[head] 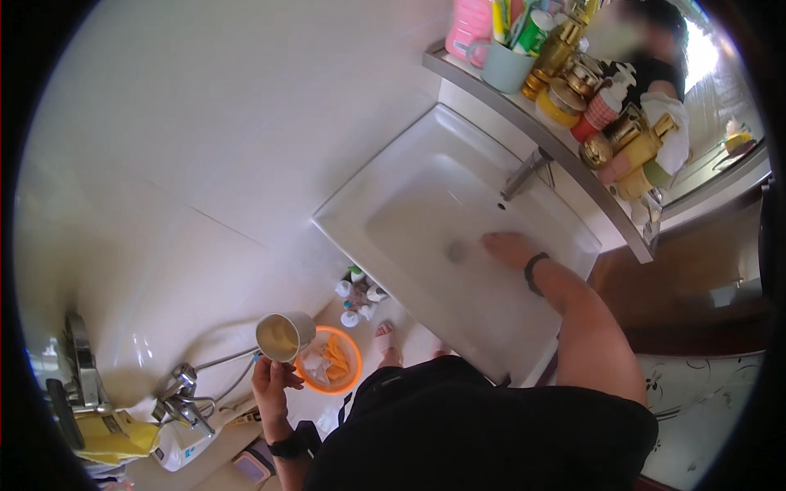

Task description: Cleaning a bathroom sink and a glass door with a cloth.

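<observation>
My left hand (270, 383) grips a pale mug (288, 334) by its handle side, out to the left of the washbasin. The mug is tilted so its cream-coloured inside shows; whether it contains liquid is hard to tell. Down in the white ceramic washbasin (405, 239) is my right hand (509, 247), its fingers pointing at the dark drain (455, 252). Nothing shows in that hand, and its fingers are blurred and partly hidden. A metal faucet (525, 175) projects over the basin just beyond it.
Bottles and jars (559, 104) crowd a shelf (522, 116) below the mirror (712, 104), beside a toothbrush cup (506, 66). On the floor are an orange-rimmed waste bin (353, 374) and several bottles (350, 318). A shower mixer (184, 399) with hose is on the left wall.
</observation>
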Demonstrator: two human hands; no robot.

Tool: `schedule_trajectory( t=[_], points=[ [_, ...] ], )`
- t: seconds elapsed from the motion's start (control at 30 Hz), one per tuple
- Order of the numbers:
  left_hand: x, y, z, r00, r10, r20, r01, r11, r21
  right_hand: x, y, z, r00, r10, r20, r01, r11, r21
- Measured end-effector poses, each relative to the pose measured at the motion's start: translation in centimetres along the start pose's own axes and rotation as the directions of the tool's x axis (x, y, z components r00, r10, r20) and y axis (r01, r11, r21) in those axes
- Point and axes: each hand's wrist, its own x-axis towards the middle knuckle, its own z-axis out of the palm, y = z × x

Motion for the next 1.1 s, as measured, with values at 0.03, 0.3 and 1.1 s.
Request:
schedule_trajectory(
  t=[0.03,0.3,1.1],
  points=[
    [0.8,0.1,-0.5,1.0,0.004,0.022,-0.003,0.999,-0.037,0.6,0.4,-1.0,0.996,-0.016,-0.087,-0.005,0.973,-0.231],
    [3.1,0.2,-3.3,0.997,-0.08,0.009,0.079,0.996,0.033,13.5,-3.5,-7.2,0.708,-0.39,-0.589,-0.146,0.736,-0.661],
    [7.0,1.2,-4.4,0.996,-0.048,0.079,0.044,0.997,0.056,16.2,-7.4,-6.5,0.496,0.364,-0.788,-0.129,0.929,0.348]
  ],
)
